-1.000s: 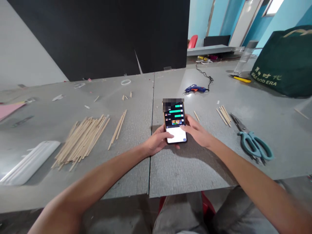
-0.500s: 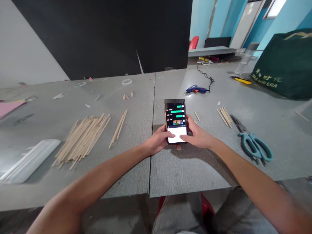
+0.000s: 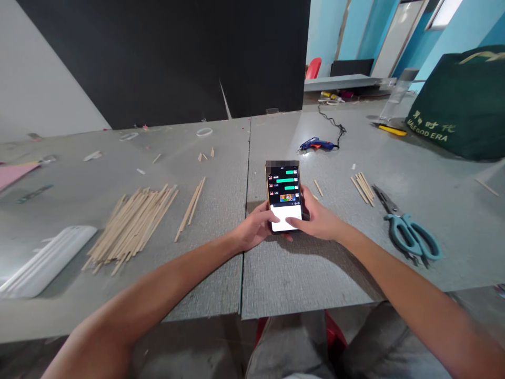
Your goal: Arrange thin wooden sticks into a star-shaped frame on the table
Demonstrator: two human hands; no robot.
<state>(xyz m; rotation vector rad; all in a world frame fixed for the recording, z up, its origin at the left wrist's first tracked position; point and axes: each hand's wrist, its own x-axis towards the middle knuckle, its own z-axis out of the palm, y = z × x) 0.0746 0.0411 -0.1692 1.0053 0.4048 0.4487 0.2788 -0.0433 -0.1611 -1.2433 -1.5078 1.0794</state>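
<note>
A smartphone [image 3: 284, 197] is held upright between both hands above the grey table, its screen lit with a chat and a white keyboard area. My left hand [image 3: 255, 227] grips its lower left side, thumb over the screen. From the right, my right hand [image 3: 317, 218] grips the other edge, and its thumb reaches over the lower screen. Fingers behind the phone are mostly hidden. Just beyond the right hand lies a short wooden stick [image 3: 318, 188]. Two longer sticks [image 3: 190, 209] lie left of my left hand.
On the left are a pile of wooden sticks [image 3: 132, 226] and a white packet [image 3: 49, 260]. Blue-handled scissors [image 3: 408, 229] and a small stick bundle [image 3: 363, 188] lie right. Farther back are a blue glue gun [image 3: 317, 144], a yellow cutter [image 3: 390, 129] and a green bag [image 3: 460, 105].
My right thumb has shifted slightly left across the lower screen. Both hands keep their hold on the phone, and the things on the table stay in place.
</note>
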